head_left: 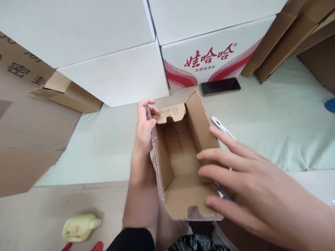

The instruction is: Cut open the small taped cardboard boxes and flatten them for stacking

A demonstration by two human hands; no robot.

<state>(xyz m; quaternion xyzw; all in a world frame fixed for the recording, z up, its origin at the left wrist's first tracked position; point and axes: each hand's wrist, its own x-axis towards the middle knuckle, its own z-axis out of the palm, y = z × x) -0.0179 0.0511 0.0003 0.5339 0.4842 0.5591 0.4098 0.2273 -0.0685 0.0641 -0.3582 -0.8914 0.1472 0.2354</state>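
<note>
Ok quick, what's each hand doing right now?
Left hand: closed on the edge of the cardboard box.
Right hand: open, fingers spread at the box's other side.

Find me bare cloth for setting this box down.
Left: the patch of green cloth between left hand and brown printed carton. Right: the stretch between white tool and blue object. Crowded: around that tool, hemmed by phone, open box and right hand.

1. Box [181,165] is showing matt cardboard, its cut edge looking rough and corrugated.
2. Carton [217,59] is presenting smooth, printed board.
3. Phone [221,86] is looking glassy and smooth.
4. Sheet [277,122] is looking like smooth cloth with soft sheen.
5. Bottle [78,227] is looking like smooth plastic.
6. Bag [197,243] is shining: crinkled plastic.
</note>
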